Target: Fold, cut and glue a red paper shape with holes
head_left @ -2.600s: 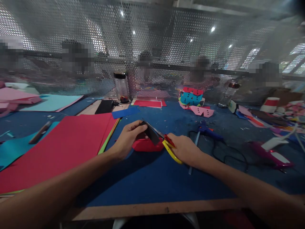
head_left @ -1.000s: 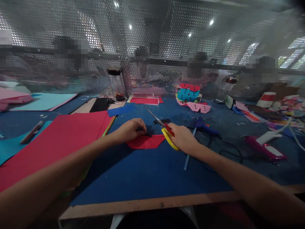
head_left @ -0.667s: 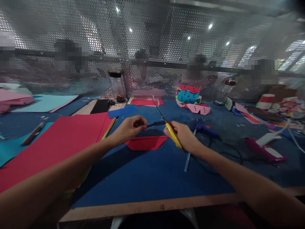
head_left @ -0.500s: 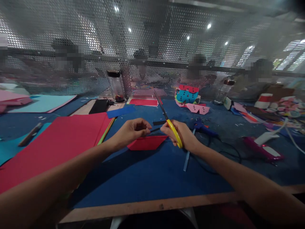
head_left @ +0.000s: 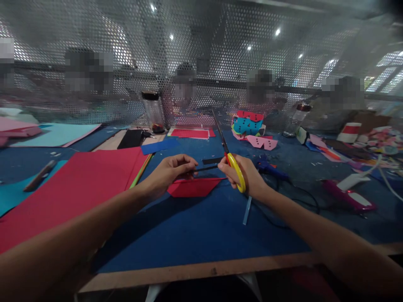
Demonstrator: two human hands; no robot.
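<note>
Black strip point(head_left: 206, 168), thin and level, hangs just above the tabletop point(head_left: 189, 235) between the two hands. Nearest the camera, the red cut piece point(head_left: 193, 187) lies flat directly below it, and a clear glue stick point(head_left: 246, 209) rests by the right wrist.

So narrow a strip will likely twist or tear. In my judgement it handles best kept lightly taut, gripped close to its ends, with the scissor tips turned away from the other hand, as they are.

The left hand point(head_left: 170, 171) comes in low from the left, thumb and forefinger pinching the strip's left end and the other fingers curled under. The right hand point(head_left: 244, 176) meets the other end with its fingertips while closed around the yellow handle of the scissors point(head_left: 234, 170). The blades appear closed and point up and away.

Farther off lie a second black scrap point(head_left: 211, 160) and a blue glue gun point(head_left: 270, 168). A jar point(head_left: 153, 111) stands against the mesh screen point(head_left: 201, 63).
</note>
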